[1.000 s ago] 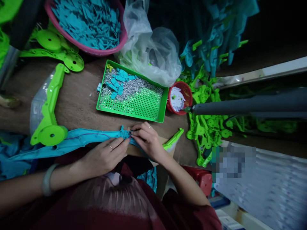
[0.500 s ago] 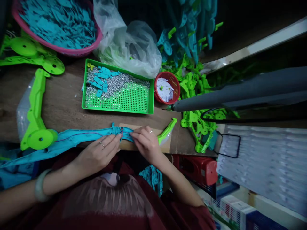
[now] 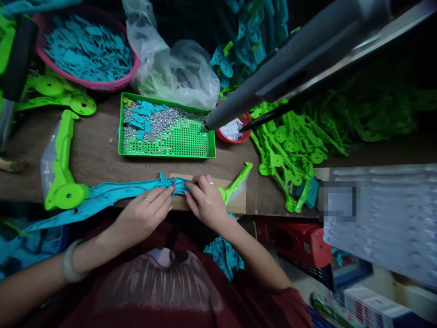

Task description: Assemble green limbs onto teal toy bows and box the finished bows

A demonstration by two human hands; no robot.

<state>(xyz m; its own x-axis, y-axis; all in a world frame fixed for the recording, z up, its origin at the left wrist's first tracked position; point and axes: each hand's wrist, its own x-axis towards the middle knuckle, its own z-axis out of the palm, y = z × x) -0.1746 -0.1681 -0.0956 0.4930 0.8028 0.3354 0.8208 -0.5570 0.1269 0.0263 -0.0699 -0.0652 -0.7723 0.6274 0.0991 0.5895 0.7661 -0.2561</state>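
A long blue plastic shell (image 3: 118, 193) lies along the table's near edge with its inner side up. A thin dark reddish wire (image 3: 128, 187) runs inside it. At its left end sits a bright green arm with a round hub (image 3: 69, 196); a smaller green arm (image 3: 239, 180) shows at the right end. My left hand (image 3: 146, 207) presses its closed fingertips on the shell's middle, beside a small cluster of wires (image 3: 173, 183). Just to the right, my right hand (image 3: 207, 200) has its fingers bent and closed at the wires over the shell. Its fingertips partly hide what they pinch.
Beyond the shell stands a green tray (image 3: 167, 156) of screws and blue pieces. A grey rod (image 3: 246, 100) slants over the tray and a red basket (image 3: 246, 119). Green parts (image 3: 287, 150) pile at right. A pink basin (image 3: 99, 85) and plastic bag (image 3: 184, 75) stand behind.
The grey rod's tip has swung left to the tray's right side. The view has shifted slightly. My right fingers have bent a little more; both hands stay at the shell's middle.
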